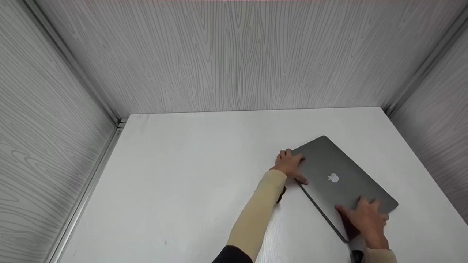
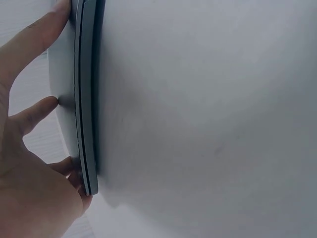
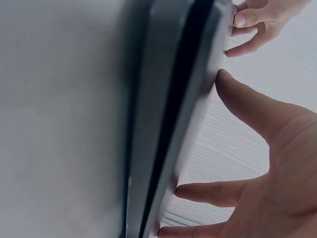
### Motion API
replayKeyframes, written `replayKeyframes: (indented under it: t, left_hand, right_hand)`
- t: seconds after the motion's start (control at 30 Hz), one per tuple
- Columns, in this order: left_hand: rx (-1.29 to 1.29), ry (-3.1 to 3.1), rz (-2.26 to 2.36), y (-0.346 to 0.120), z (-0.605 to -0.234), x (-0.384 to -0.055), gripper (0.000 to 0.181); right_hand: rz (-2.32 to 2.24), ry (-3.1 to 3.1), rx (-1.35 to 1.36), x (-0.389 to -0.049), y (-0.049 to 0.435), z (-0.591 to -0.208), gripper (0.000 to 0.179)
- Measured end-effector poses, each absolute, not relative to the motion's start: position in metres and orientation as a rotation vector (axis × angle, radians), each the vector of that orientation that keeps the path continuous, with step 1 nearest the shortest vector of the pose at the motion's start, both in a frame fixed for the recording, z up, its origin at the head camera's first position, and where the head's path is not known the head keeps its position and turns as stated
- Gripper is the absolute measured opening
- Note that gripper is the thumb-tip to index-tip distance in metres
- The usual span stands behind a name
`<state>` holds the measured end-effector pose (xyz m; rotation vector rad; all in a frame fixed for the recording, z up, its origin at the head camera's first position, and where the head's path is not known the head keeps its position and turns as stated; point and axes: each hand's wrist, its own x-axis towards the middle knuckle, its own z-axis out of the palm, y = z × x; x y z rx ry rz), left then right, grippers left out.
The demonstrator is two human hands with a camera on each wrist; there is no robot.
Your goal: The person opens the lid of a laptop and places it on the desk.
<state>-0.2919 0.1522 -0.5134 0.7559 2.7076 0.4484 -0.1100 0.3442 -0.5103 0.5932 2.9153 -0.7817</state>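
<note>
A closed-looking gray laptop [image 1: 340, 190] lies flat, lid up, right of center in the head view, on the white tabletop [image 1: 175, 164], with its pale logo [image 1: 333, 178] near the middle of the lid. Its long axis slants from upper left to lower right, and the 2 hands sit toward opposite ends of that line: the left hand [image 1: 290, 164] at the upper left corner, the right hand [image 1: 367, 219] over the lower right end, closer to the bottom of the frame. Neither hand is nearer, since both touch the laptop; most of the lid lies to the right of the left hand and above and left of the right hand. The right hand is spread, its thumb and fingertips resting on the lid without clasping it. The left hand has its thumb and 1 finger laid on the lid, while its other fingers bend at the corner; whether they grip there I cannot tell. The left wrist view shows a thin dark line between the laptop's 2 layers, and the right wrist view a broader dark band; whether the lid is slightly raised is unclear.
</note>
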Motion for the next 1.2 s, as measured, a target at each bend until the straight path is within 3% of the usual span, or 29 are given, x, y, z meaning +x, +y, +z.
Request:
replayKeyframes:
  t: [0.73, 1.2]
  left_hand:
    - [0.7, 2.7, 0.444, 0.148, -0.504, -0.291, 0.093]
    - [0.691, 2.757, 0.405, 0.139, -0.504, -0.284, 0.092]
  right_hand:
    - [-0.706, 2.985, 0.509, -0.118, 0.348, -0.51, 0.083]
    - [-0.703, 2.929, 0.506, -0.125, 0.35, -0.509, 0.091]
